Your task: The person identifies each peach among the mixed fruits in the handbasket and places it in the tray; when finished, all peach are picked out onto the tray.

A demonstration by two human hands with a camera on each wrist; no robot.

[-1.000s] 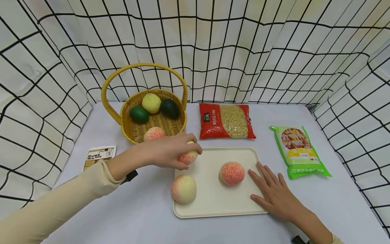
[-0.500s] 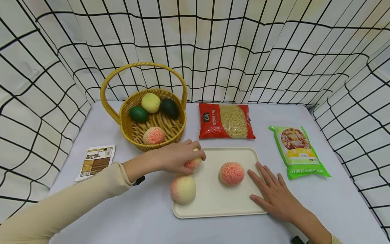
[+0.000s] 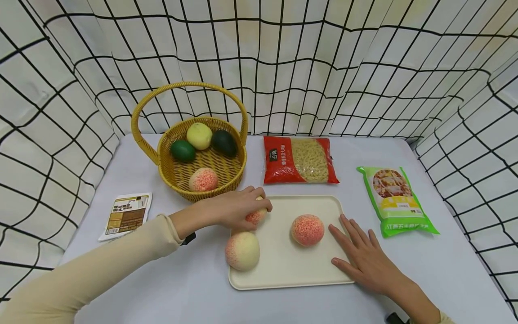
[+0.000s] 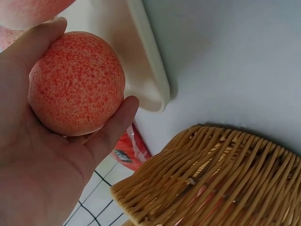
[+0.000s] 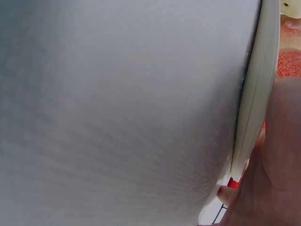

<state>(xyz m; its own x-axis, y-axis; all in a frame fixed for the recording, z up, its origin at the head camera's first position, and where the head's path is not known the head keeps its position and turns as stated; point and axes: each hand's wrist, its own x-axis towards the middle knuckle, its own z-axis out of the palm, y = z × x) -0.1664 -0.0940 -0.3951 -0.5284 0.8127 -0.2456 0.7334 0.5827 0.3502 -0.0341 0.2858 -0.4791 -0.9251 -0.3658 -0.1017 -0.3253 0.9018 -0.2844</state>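
Observation:
My left hand (image 3: 236,209) grips a red-speckled peach (image 3: 256,216) over the left back corner of the cream tray (image 3: 283,274). In the left wrist view the thumb and fingers of that hand (image 4: 51,136) curl round the peach (image 4: 77,84). A paler, larger peach (image 3: 243,251) sits at the tray's left edge, just in front of the held one. Another peach (image 3: 308,230) rests on the right half of the tray. My right hand (image 3: 364,258) lies with spread fingers on the tray's right edge; the right wrist view shows part of it (image 5: 277,155) against the rim (image 5: 256,94).
Behind my left hand stands a wicker basket (image 3: 226,175) with a tall handle, holding several fruits. A red pasta bag (image 3: 301,160) lies behind the tray, a green bag (image 3: 396,200) to the right, a brown-and-white packet (image 3: 126,216) to the left. Black netting surrounds the table.
My left hand, holding the peach, has moved slightly right and toward the front from the basket side, then barely moved. The right hand has stayed on the tray's edge.

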